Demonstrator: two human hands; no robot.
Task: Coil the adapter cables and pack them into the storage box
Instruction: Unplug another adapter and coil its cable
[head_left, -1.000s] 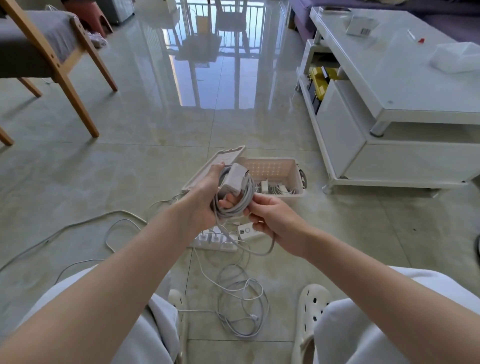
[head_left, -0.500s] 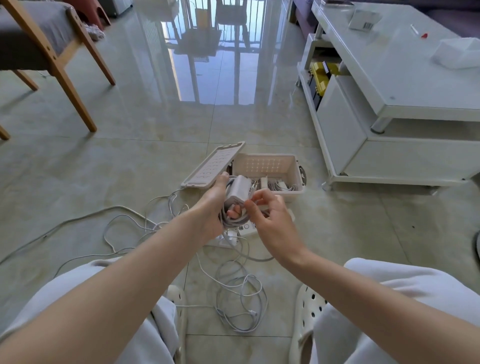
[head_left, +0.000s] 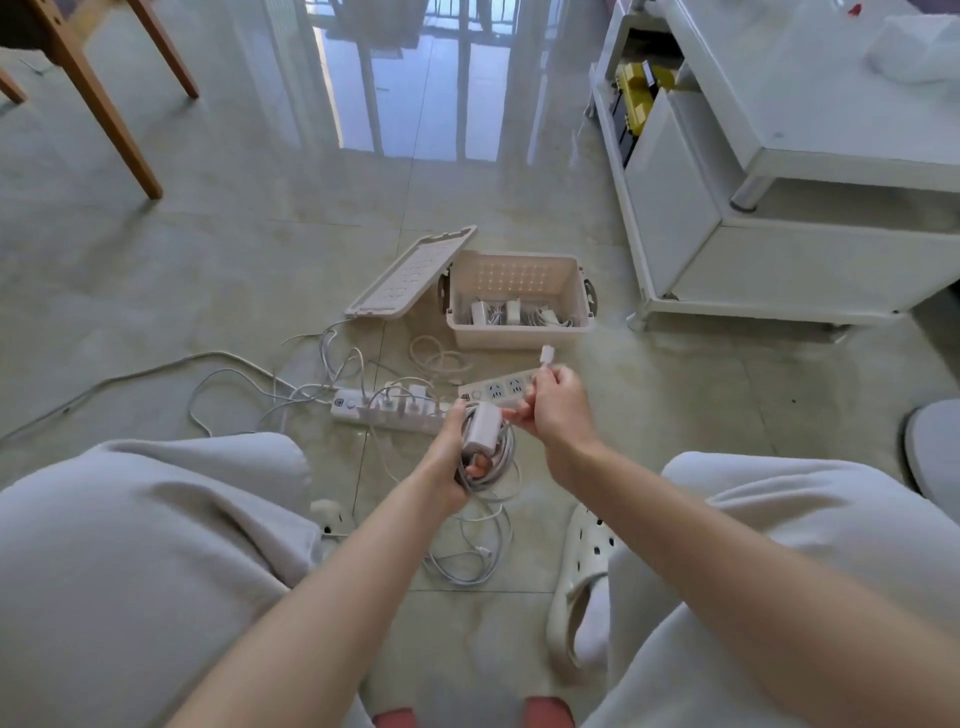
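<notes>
Shifted back toward the lap since a second ago: left hand (head_left: 445, 463) clamped round adapter (head_left: 481, 428) and coiled cable (head_left: 503, 466), right hand (head_left: 560, 411) pinching plug end (head_left: 546, 357) upright; storage box (head_left: 519, 336) open, straight ahead, nearer the right.

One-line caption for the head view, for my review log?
Left hand grips a white adapter with its coiled cable; right hand pinches the plug end; storage box sits open ahead.
</notes>
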